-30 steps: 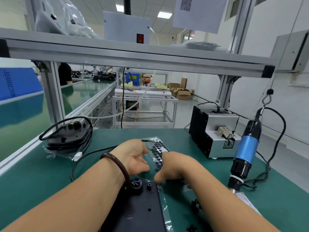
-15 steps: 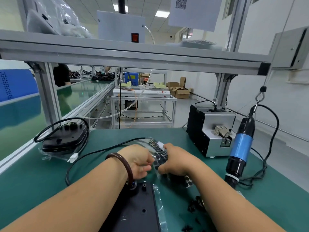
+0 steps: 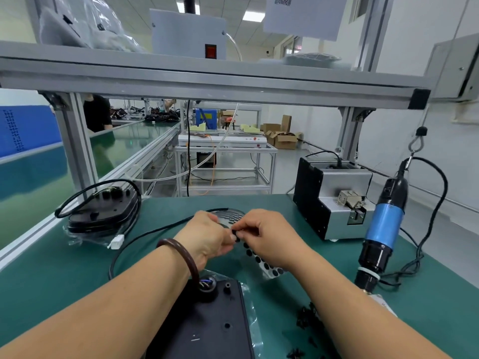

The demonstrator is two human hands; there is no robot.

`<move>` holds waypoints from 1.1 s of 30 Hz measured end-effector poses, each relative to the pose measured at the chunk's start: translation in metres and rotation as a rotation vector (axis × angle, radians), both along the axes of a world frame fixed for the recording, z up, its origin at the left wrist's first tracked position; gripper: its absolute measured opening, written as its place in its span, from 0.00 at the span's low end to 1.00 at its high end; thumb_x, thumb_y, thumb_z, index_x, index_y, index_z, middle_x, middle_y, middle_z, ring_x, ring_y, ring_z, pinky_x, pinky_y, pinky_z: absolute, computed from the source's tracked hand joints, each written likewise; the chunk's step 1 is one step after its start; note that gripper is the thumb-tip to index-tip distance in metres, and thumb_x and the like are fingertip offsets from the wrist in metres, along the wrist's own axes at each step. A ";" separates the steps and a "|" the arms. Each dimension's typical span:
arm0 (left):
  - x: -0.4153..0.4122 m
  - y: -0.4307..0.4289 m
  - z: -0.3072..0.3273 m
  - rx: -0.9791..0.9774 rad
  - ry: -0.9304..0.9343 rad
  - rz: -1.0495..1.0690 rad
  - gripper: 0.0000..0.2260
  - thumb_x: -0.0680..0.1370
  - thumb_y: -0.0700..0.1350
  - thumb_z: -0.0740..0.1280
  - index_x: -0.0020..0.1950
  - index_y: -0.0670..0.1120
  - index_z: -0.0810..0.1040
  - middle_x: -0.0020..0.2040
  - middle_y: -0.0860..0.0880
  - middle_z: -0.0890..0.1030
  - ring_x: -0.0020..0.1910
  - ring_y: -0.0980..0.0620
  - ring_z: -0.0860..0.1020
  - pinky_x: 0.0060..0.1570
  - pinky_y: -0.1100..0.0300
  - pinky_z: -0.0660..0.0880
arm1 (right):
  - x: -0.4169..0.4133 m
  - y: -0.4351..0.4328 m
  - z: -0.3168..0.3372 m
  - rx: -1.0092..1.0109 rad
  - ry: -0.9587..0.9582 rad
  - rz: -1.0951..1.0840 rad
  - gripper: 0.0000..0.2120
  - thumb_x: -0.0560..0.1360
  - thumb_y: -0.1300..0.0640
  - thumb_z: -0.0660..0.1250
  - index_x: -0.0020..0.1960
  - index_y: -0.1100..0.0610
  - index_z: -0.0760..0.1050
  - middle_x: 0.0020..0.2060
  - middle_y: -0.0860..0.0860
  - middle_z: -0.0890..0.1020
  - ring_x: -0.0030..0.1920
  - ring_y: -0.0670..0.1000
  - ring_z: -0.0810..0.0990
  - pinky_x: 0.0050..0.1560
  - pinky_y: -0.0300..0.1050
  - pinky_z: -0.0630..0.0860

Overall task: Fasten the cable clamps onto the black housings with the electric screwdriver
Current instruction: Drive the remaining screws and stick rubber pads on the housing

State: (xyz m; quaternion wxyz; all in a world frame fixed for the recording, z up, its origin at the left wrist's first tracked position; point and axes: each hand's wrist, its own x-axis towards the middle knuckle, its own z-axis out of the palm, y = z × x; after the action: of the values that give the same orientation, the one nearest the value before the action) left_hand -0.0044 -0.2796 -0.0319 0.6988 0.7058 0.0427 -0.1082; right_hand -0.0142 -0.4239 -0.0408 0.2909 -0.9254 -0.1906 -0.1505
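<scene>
Peeling, apparently: left hand [image 3: 207,237] and right hand [image 3: 269,239] both pinch the clear sheet of black dots [image 3: 261,263], raised for fingertip access. Black housing [image 3: 207,327] lies flat just beneath, close in. Electric screwdriver [image 3: 386,229] hangs unused at right.

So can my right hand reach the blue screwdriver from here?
Probably yes: only bare mat lies between the right hand and the screwdriver hanging beside it, though it pinches the dot sheet now.

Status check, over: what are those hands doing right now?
Left hand, right hand both pinch the black-dot sheet. Black housing waits below; electric screwdriver hangs untouched. Nothing blocking.
</scene>
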 end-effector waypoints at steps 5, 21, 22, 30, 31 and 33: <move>0.003 -0.002 -0.001 0.086 -0.145 -0.020 0.22 0.71 0.27 0.69 0.57 0.43 0.63 0.50 0.39 0.78 0.48 0.44 0.79 0.48 0.50 0.80 | 0.003 -0.006 -0.004 0.071 -0.070 0.006 0.09 0.74 0.62 0.69 0.50 0.53 0.84 0.40 0.45 0.79 0.42 0.42 0.75 0.47 0.30 0.70; 0.005 -0.005 -0.006 0.195 -0.328 -0.044 0.19 0.70 0.26 0.67 0.44 0.47 0.63 0.37 0.45 0.80 0.42 0.45 0.76 0.52 0.42 0.76 | 0.002 -0.009 -0.009 0.095 -0.123 -0.027 0.06 0.74 0.61 0.70 0.43 0.53 0.74 0.40 0.45 0.75 0.40 0.42 0.73 0.41 0.31 0.70; 0.005 -0.005 -0.006 0.193 -0.327 -0.045 0.19 0.70 0.26 0.67 0.45 0.47 0.63 0.37 0.45 0.81 0.42 0.45 0.77 0.53 0.42 0.76 | 0.002 -0.009 -0.009 0.102 -0.120 -0.029 0.06 0.74 0.60 0.70 0.44 0.52 0.74 0.40 0.44 0.75 0.40 0.41 0.73 0.41 0.30 0.69; 0.007 -0.005 -0.007 0.197 -0.344 -0.015 0.19 0.70 0.27 0.68 0.44 0.47 0.63 0.38 0.44 0.81 0.43 0.45 0.77 0.55 0.39 0.75 | 0.002 -0.007 -0.010 0.112 -0.175 -0.008 0.04 0.74 0.62 0.70 0.44 0.55 0.77 0.38 0.42 0.73 0.38 0.38 0.72 0.41 0.27 0.67; 0.007 -0.005 -0.007 0.195 -0.343 -0.011 0.19 0.69 0.27 0.68 0.44 0.47 0.63 0.39 0.43 0.81 0.43 0.45 0.77 0.55 0.39 0.75 | 0.002 -0.006 -0.011 0.106 -0.179 -0.013 0.04 0.74 0.62 0.69 0.44 0.55 0.77 0.38 0.42 0.73 0.38 0.38 0.72 0.41 0.27 0.67; 0.007 -0.004 -0.007 0.192 -0.339 -0.008 0.19 0.69 0.27 0.69 0.44 0.47 0.64 0.39 0.44 0.81 0.44 0.44 0.77 0.55 0.39 0.75 | 0.003 -0.005 -0.011 0.102 -0.179 -0.018 0.04 0.74 0.63 0.69 0.43 0.55 0.76 0.37 0.42 0.72 0.38 0.38 0.72 0.40 0.27 0.66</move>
State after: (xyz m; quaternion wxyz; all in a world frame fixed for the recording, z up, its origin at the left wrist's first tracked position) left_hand 0.0030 -0.2839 -0.0393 0.6250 0.7775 -0.0684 0.0141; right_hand -0.0117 -0.4294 -0.0517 0.3180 -0.8939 -0.1997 -0.2447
